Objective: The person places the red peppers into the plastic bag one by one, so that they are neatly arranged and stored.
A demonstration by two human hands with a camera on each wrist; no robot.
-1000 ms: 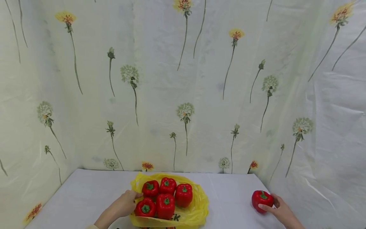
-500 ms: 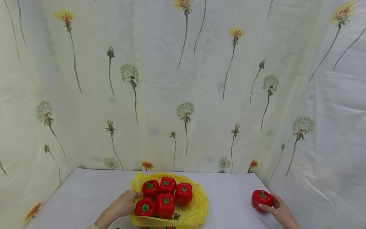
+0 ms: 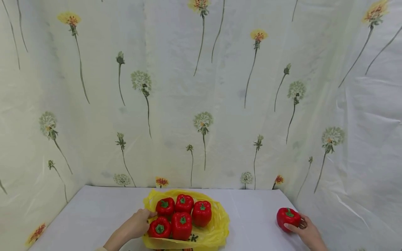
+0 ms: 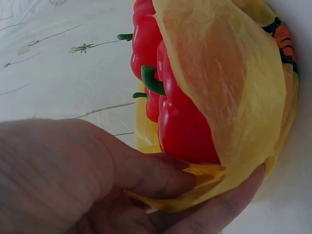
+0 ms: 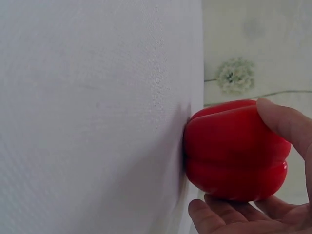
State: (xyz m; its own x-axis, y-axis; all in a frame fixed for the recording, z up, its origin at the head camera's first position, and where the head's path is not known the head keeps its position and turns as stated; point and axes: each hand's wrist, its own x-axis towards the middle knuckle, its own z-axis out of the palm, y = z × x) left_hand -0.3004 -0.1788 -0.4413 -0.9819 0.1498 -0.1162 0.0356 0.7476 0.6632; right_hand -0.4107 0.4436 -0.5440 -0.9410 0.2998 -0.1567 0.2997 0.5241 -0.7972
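Toward the table's front, a yellow plastic bag lies spread with its mouth turned up, and several red bell peppers sit inside it, green stems showing. My left hand pinches the bag's left edge between thumb and fingers; in the left wrist view the yellow film covers part of the peppers. At the right side of the table, a single red bell pepper rests on the cloth. My right hand curls round its right side, the thumb on one side and the fingers on the other.
A white table runs back to a curtain printed with dandelions, which hangs behind and along both sides. The lone pepper stands close to the right-hand curtain. Dark lettering and orange print show on the bag.
The right hand's fingers have shifted slightly on the lone pepper, which stays in place. The left hand and the bag look unmoved.
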